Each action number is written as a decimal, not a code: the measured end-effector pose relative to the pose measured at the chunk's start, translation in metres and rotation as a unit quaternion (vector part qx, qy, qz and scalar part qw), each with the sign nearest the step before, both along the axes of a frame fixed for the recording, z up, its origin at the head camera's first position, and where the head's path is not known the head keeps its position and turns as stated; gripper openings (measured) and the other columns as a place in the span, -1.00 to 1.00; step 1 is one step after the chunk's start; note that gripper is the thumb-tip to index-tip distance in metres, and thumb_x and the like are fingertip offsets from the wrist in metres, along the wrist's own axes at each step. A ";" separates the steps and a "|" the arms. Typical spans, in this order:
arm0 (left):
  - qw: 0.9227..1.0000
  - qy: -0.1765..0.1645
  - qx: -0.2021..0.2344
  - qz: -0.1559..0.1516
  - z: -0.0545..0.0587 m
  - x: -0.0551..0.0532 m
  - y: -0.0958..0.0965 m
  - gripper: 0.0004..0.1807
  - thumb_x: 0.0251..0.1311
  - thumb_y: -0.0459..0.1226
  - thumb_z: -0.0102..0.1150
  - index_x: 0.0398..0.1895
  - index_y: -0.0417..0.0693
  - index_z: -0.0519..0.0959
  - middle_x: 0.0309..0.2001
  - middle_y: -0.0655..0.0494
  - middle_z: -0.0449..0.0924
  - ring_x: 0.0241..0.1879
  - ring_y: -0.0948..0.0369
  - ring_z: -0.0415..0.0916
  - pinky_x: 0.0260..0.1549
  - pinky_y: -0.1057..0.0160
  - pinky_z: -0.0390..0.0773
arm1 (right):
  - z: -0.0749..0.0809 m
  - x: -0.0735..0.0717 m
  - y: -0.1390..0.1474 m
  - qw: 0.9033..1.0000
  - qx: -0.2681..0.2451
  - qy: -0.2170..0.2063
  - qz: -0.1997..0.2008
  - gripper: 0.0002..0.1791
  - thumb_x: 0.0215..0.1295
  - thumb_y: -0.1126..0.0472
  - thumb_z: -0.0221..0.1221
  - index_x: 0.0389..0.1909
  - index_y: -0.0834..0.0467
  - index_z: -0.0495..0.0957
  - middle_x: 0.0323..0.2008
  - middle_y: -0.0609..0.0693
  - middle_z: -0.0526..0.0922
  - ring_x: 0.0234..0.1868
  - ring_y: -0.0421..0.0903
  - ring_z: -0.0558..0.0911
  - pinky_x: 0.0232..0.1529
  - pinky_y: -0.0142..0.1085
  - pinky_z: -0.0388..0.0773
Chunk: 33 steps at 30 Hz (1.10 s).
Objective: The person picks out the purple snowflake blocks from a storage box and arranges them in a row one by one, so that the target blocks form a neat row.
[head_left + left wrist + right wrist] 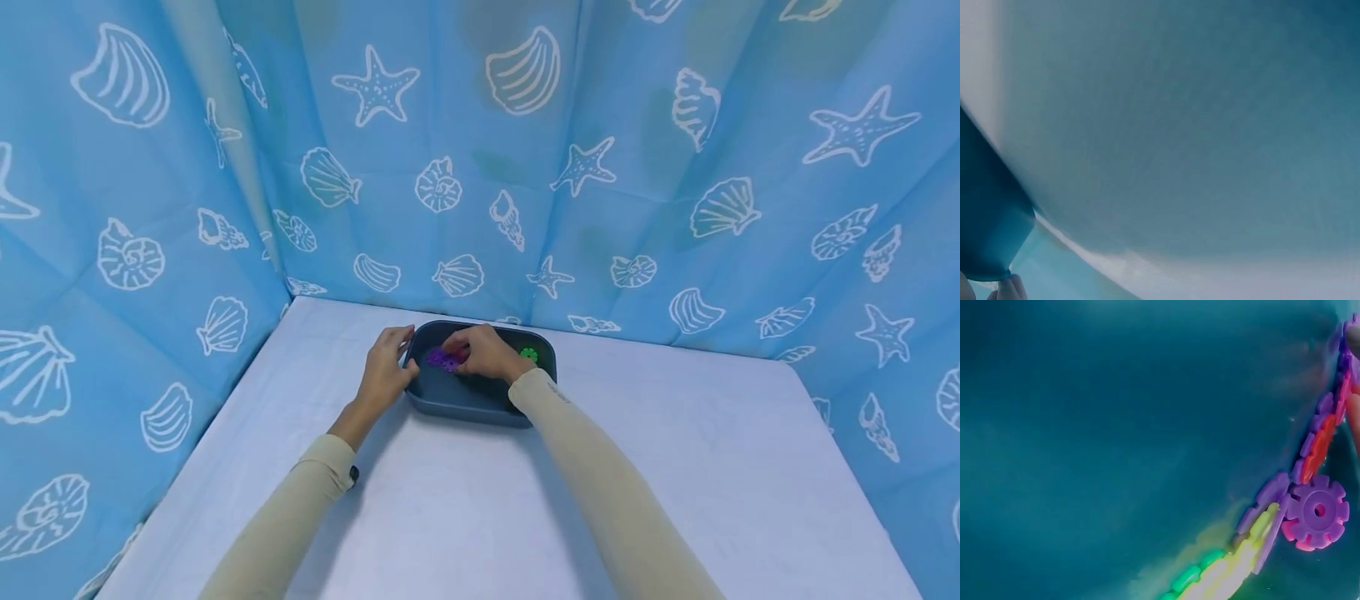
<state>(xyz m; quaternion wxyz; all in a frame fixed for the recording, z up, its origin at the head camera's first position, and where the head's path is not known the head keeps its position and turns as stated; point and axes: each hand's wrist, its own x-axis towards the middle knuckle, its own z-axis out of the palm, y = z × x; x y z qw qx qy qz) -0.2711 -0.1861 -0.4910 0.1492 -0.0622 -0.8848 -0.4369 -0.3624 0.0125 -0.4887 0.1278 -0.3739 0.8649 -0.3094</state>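
Observation:
A dark grey-blue plastic tub (472, 411) stands near the back of the white table. My left hand (386, 367) grips its left end, thumb at the rim; the left wrist view catches only fingertips (1010, 289) at the tub's edge. Inside the tub, my right hand (483, 352) pinches a purple notched disc (450, 364) on the left side. In the right wrist view its fingertips (1353, 340) appear at the right edge, against purple and pink discs. More toothed discs lie along there: a red one (1319, 448), a purple one with a centre hole (1319, 512), and a yellow one (1235, 565).
A green disc (529, 354) lies at the tub's right end. The white table (697, 467) extends in front and to the right. Blue curtains (465, 125) with white shell and starfish prints hang behind and on both sides.

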 end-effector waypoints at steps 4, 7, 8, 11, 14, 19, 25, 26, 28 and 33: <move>1.000 0.001 -0.008 0.003 -0.001 0.000 -0.001 -0.36 0.03 -0.62 0.15 0.28 -0.36 0.37 0.12 -0.18 0.38 0.22 0.02 0.40 0.23 0.28 0.43 | -0.001 0.000 -0.001 1.000 0.006 0.006 0.006 -0.55 0.10 0.34 0.39 0.07 0.17 0.64 -0.02 -0.03 0.68 -0.05 -0.13 0.64 0.03 -0.33 0.64; 1.000 0.003 -0.010 0.001 0.000 0.000 -0.001 -0.36 0.02 -0.63 0.14 0.28 -0.38 0.37 0.12 -0.20 0.38 0.22 0.00 0.40 0.23 0.28 0.43 | -0.001 -0.001 -0.002 0.999 0.023 0.021 0.013 -0.55 0.12 0.31 0.38 0.08 0.14 0.64 -0.01 -0.04 0.68 -0.05 -0.14 0.64 0.01 -0.35 0.64; 1.000 0.003 -0.008 0.000 0.000 0.000 -0.001 -0.36 0.01 -0.63 0.14 0.27 -0.38 0.38 0.11 -0.20 0.38 0.22 0.00 0.40 0.23 0.28 0.43 | -0.001 -0.001 -0.002 0.999 0.030 0.029 0.016 -0.56 0.13 0.30 0.38 0.08 0.13 0.64 -0.01 -0.05 0.68 -0.06 -0.15 0.64 0.00 -0.36 0.64; 1.000 0.006 -0.005 -0.003 0.000 0.000 -0.001 -0.35 -0.01 -0.65 0.13 0.27 -0.40 0.38 0.11 -0.21 0.38 0.22 -0.01 0.40 0.23 0.30 0.42 | 0.000 -0.001 -0.004 0.998 0.048 0.043 0.025 -0.57 0.15 0.29 0.37 0.09 0.11 0.64 0.00 -0.05 0.68 -0.07 -0.17 0.65 -0.02 -0.38 0.65; 1.000 0.010 0.001 -0.005 -0.001 0.000 -0.001 -0.35 -0.02 -0.65 0.11 0.26 -0.40 0.38 0.11 -0.22 0.38 0.22 -0.02 0.40 0.23 0.32 0.42 | 0.000 -0.001 -0.006 0.995 0.063 0.059 0.040 -0.56 0.15 0.29 0.36 0.10 0.13 0.64 0.01 -0.03 0.68 -0.08 -0.17 0.65 -0.02 -0.39 0.65; 1.000 0.016 0.000 -0.006 0.000 0.001 -0.001 -0.36 -0.01 -0.65 0.12 0.26 -0.41 0.38 0.10 -0.23 0.38 0.21 -0.03 0.41 0.22 0.28 0.44 | 0.002 -0.002 -0.009 0.993 0.071 0.081 0.053 -0.57 0.14 0.27 0.36 0.08 0.16 0.64 -0.02 0.00 0.69 -0.10 -0.17 0.65 -0.05 -0.38 0.65; 1.000 0.020 -0.011 0.002 0.000 0.000 0.001 -0.37 0.01 -0.62 0.13 0.26 -0.38 0.39 0.10 -0.20 0.39 0.19 0.01 0.42 0.22 0.30 0.45 | 0.003 0.000 -0.008 0.998 0.035 0.048 0.029 -0.57 0.13 0.27 0.36 0.08 0.19 0.64 -0.02 0.02 0.68 -0.08 -0.15 0.66 -0.04 -0.36 0.66; 1.000 0.019 -0.013 0.004 0.000 0.000 0.001 -0.37 0.01 -0.62 0.13 0.26 -0.38 0.40 0.10 -0.19 0.39 0.19 0.01 0.42 0.21 0.31 0.45 | 0.004 0.001 -0.008 0.999 0.026 0.038 0.023 -0.56 0.14 0.27 0.36 0.08 0.20 0.63 -0.01 0.02 0.68 -0.07 -0.14 0.66 -0.04 -0.36 0.66; 1.000 0.017 -0.017 0.007 0.000 0.001 0.001 -0.37 0.01 -0.62 0.14 0.26 -0.38 0.39 0.10 -0.19 0.39 0.20 0.01 0.42 0.21 0.30 0.45 | 0.006 0.001 -0.006 0.999 0.010 0.028 0.013 -0.56 0.14 0.26 0.36 0.09 0.20 0.63 -0.01 0.02 0.68 -0.08 -0.14 0.67 -0.05 -0.37 0.66; 1.000 0.006 -0.023 0.012 0.000 0.001 0.000 -0.37 0.03 -0.61 0.14 0.28 -0.37 0.38 0.12 -0.19 0.39 0.21 0.01 0.41 0.23 0.29 0.44 | 0.026 -0.002 0.003 0.999 -0.022 0.023 -0.014 -0.54 0.12 0.28 0.36 0.10 0.20 0.62 -0.01 0.03 0.69 -0.05 -0.11 0.68 -0.02 -0.32 0.66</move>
